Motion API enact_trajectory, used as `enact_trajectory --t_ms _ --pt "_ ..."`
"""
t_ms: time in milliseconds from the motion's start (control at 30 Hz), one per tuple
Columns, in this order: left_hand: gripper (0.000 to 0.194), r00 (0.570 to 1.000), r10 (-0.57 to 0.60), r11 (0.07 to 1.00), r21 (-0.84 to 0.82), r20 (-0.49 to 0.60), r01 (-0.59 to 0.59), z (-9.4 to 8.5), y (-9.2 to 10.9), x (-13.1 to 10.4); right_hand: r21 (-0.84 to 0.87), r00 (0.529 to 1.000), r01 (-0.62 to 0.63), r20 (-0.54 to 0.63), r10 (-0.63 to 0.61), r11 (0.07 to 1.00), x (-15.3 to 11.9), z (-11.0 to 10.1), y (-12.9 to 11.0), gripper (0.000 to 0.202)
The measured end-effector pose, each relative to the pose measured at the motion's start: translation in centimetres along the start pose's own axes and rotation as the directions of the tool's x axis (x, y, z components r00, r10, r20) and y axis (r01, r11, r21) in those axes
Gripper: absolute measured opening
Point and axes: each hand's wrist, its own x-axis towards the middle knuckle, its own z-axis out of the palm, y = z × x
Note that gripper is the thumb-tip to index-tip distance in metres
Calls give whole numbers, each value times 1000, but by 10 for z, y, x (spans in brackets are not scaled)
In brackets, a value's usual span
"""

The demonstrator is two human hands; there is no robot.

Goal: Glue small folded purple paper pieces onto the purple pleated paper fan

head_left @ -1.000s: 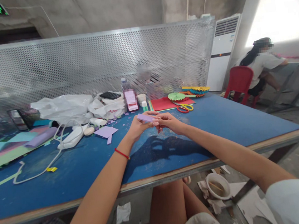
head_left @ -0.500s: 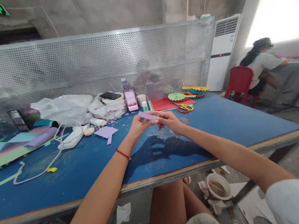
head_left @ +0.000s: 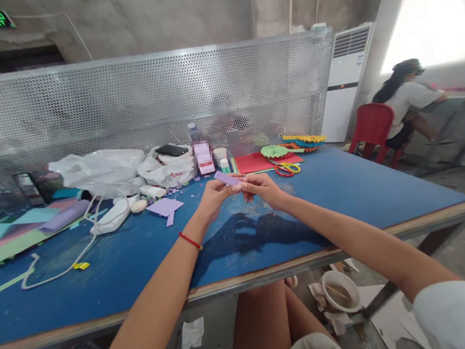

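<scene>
Both of my hands meet above the middle of the blue table [head_left: 344, 195]. My left hand [head_left: 213, 197] and my right hand [head_left: 261, 188] pinch a small folded strip of purple paper [head_left: 226, 178] between their fingertips, held a little above the tabletop. A red string bracelet circles my left wrist. A loose purple paper sheet [head_left: 164, 206] with small scraps lies on the table just left of my hands.
Red-and-yellow scissors [head_left: 285, 167], red paper [head_left: 256, 161] and folded paper fans [head_left: 296, 143] lie behind my hands. White bags [head_left: 101, 170], a phone [head_left: 171, 149], a white cable [head_left: 77, 251] and coloured sheets [head_left: 16, 230] crowd the left. A person sits at the far right on a red chair [head_left: 372, 125].
The purple strip has tilted slightly between my fingers as they worked it. My arms stayed in place; the view shifted down a little.
</scene>
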Motion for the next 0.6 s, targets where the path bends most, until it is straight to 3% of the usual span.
enact_trajectory --t_ms 600 --pt "37 1000 -7 1000 -14 -14 7 1 3 0 15 998 -56 4 56 998 0 0 5 56"
